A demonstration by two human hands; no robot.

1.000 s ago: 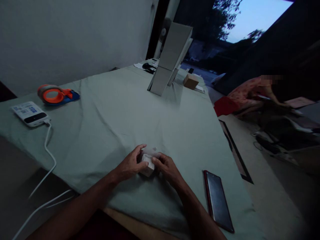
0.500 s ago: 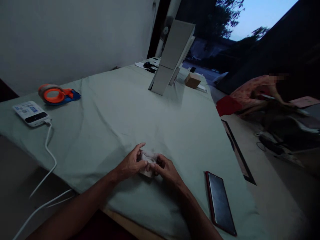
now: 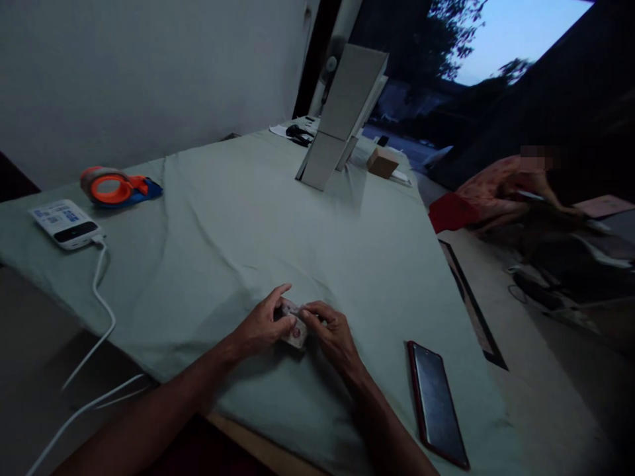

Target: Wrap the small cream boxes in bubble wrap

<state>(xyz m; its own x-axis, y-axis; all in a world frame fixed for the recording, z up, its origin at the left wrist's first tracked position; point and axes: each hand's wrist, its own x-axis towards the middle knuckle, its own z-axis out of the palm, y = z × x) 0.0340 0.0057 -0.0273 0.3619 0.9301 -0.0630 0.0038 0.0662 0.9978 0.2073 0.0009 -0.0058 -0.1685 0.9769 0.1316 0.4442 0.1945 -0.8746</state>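
Near the front edge of the table, a small pale box [image 3: 296, 336] with a round reddish mark lies under my hands. My left hand [image 3: 265, 322] grips the box from the left, thumb on its top face, index finger raised. At the box's upper right, my right hand [image 3: 330, 325] has thumb and index finger pinched together. A little greyish piece shows by those fingertips; whether it is part of the box or separate, I cannot tell.
A phone [image 3: 437, 403] lies to the right. A tape dispenser [image 3: 116, 187] and a white device with a cable [image 3: 69, 225] are at left. Tall white boxes [image 3: 342, 119] and a brown box [image 3: 381, 162] stand farther back. Another person [image 3: 501, 185] bends over at right.
My right hand has shifted up along the box, its fingers now pinching near the upper edge. More of the box's face with the reddish mark shows. My left hand has barely moved.
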